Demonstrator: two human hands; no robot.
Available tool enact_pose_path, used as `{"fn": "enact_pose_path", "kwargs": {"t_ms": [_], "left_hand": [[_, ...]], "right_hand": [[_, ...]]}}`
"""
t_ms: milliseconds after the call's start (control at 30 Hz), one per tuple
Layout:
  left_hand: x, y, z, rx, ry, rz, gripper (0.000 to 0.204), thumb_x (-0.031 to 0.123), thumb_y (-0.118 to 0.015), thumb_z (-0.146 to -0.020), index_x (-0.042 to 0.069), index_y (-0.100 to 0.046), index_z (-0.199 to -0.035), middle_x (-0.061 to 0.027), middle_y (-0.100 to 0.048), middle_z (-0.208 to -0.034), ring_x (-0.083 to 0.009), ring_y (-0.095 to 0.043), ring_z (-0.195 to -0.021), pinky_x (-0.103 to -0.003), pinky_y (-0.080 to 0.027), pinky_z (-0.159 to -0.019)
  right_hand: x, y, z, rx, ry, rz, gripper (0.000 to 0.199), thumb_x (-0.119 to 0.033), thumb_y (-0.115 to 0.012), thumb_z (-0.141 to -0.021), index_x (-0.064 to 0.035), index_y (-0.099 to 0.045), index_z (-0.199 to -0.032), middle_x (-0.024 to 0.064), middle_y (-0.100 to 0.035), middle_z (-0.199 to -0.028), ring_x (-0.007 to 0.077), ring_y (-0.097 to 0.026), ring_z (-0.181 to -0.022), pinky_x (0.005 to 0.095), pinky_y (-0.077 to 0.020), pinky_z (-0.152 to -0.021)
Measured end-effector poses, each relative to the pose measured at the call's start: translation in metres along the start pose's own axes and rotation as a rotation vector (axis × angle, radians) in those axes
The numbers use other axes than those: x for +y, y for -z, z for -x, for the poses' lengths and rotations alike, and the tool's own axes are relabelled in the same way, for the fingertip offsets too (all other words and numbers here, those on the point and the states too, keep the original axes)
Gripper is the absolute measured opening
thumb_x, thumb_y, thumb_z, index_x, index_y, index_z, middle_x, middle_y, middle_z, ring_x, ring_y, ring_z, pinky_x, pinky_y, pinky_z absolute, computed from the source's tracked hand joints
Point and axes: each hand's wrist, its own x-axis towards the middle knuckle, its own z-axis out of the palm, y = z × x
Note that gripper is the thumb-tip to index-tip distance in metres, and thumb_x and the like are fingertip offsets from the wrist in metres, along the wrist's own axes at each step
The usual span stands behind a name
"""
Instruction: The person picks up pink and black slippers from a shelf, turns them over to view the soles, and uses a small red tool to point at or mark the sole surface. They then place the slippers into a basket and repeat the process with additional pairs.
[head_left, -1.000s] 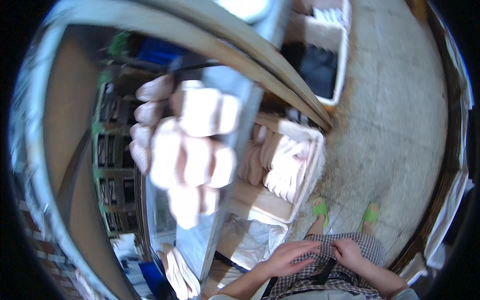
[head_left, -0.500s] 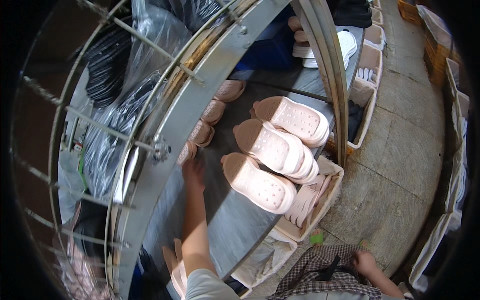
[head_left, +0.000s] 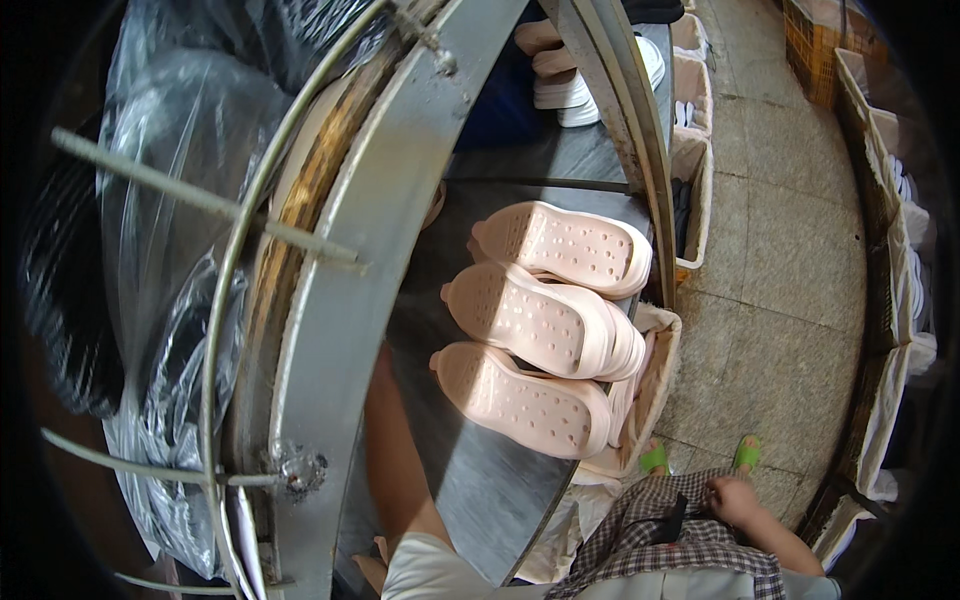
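My left arm reaches over the dark grey table (head_left: 480, 500) beside the metal frame. Only the back edge of my left hand (head_left: 383, 368) shows; the frame hides its fingers and whatever they touch. To its right lie several pale pink foam clogs with small holes: a near clog (head_left: 520, 400), a middle stack (head_left: 525, 315) and a far clog (head_left: 565, 245). Part of another pink clog (head_left: 436, 205) peeks out from behind the frame. My right hand (head_left: 735, 499) rests low against my checked apron (head_left: 640, 530), fingers curled, with nothing visible in them.
A curved grey metal frame (head_left: 390, 180) with wire bars crosses the left side, clear plastic bags (head_left: 190, 130) beyond it. White shoes (head_left: 570, 100) stand at the table's far end. Lined baskets (head_left: 665, 350) line the table's right edge. Orange crates (head_left: 815, 45) and more baskets flank the aisle.
The view has shifted, so the metal frame looms larger and covers most of the left row of clogs. My left hand has slipped mostly behind it. My right hand stays at the apron.
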Motion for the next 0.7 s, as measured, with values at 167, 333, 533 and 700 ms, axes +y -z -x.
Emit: {"fn": "enact_pose_path", "kwargs": {"t_ms": [167, 333, 533, 700], "left_hand": [[-0.036, -0.057, 0.053, -0.304, -0.162, -0.493, 0.016, 0.022, -0.047, -0.093, 0.012, -0.05, -0.104, -0.0046, -0.054, -0.094, -0.0152, -0.054, -0.082, -0.029, -0.045, -0.064], [-0.101, -0.145, 0.027, 0.008, -0.084, -0.599, 0.043, 0.039, -0.04, -0.094, 0.013, -0.044, -0.128, -0.0115, -0.047, -0.122, -0.0242, -0.051, -0.104, -0.037, -0.047, -0.079], [-0.118, -0.147, -0.022, -0.125, 0.083, -0.147, 0.051, 0.048, -0.042, -0.091, 0.008, -0.047, -0.121, -0.0126, -0.054, -0.101, -0.0268, -0.054, -0.087, -0.041, -0.046, -0.075], [-0.098, -0.115, -0.046, -0.052, 0.064, -0.284, 0.038, 0.04, -0.056, -0.089, 0.006, -0.051, -0.104, -0.0108, -0.051, -0.079, -0.025, -0.051, -0.073, -0.036, -0.047, -0.068]], "right_hand": [[0.017, -0.003, -0.001, -0.047, -0.054, 0.059, 0.023, -0.018, -0.06, -0.076, -0.0077, -0.064, -0.096, 0.016, -0.063, -0.089, 0.0348, -0.06, -0.087, 0.0439, -0.05, -0.077], [0.018, -0.003, 0.002, 0.031, -0.132, 0.012, 0.023, -0.019, -0.06, -0.077, -0.008, -0.064, -0.097, 0.0163, -0.062, -0.091, 0.0347, -0.06, -0.089, 0.0442, -0.0498, -0.078], [0.008, -0.004, 0.017, 0.031, -0.235, -0.013, 0.024, -0.02, -0.062, -0.078, -0.0074, -0.063, -0.099, 0.0159, -0.063, -0.092, 0.0352, -0.06, -0.089, 0.044, -0.0496, -0.078], [0.009, -0.008, 0.019, 0.002, -0.241, -0.012, 0.025, -0.019, -0.062, -0.078, -0.0068, -0.063, -0.099, 0.0163, -0.062, -0.092, 0.0356, -0.059, -0.09, 0.0446, -0.0493, -0.078]]}}
